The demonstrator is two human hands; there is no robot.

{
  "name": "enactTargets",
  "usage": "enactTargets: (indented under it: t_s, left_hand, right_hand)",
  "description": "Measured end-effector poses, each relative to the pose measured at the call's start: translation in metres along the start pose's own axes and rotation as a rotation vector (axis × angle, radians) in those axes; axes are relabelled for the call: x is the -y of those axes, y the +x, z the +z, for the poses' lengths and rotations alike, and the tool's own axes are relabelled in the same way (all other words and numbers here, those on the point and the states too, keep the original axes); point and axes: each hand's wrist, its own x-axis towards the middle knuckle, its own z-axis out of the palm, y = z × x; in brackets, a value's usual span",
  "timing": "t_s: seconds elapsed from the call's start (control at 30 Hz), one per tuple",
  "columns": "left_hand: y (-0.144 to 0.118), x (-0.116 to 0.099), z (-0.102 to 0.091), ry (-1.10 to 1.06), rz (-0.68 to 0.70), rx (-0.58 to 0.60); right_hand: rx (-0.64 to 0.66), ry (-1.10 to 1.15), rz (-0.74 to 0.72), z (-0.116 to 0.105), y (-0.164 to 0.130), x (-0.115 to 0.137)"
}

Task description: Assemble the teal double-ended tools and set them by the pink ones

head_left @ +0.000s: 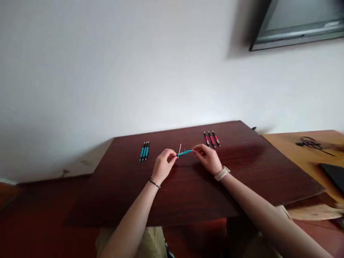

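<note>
Between my two hands a teal pen barrel [185,152] is held nearly level above the dark table. My left hand [163,165] pinches its black end. At the other end, the fingertips of my right hand [208,157] are closed on the barrel's tip, though the exact part is too small to make out. A thin white stick, like a pen refill [180,148], shows just behind the barrel. To the left lie three teal and black pens [144,151] side by side. Three red and black pens [211,139] lie beyond my right hand.
The dark wooden table [129,193] stands against a white wall [134,71]. On its right is a lighter wooden table [292,141] with tangled dark cables [311,142] and a black flat object [334,175]. A screen [301,25] hangs at upper right.
</note>
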Motion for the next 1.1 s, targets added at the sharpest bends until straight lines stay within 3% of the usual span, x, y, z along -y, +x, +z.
enactTargets:
  t_s: [0.6,1.1]
  left_hand:
    - [-0.002,-0.006,0.003,-0.106,-0.054,0.088]
    - [-0.002,-0.005,0.008,-0.258,-0.138,0.145]
  right_hand:
    - [0.141,0.130,-0.065,-0.001,-0.004,0.010]
    - [0.247,0.061,-0.147,-0.003,-0.004,0.014]
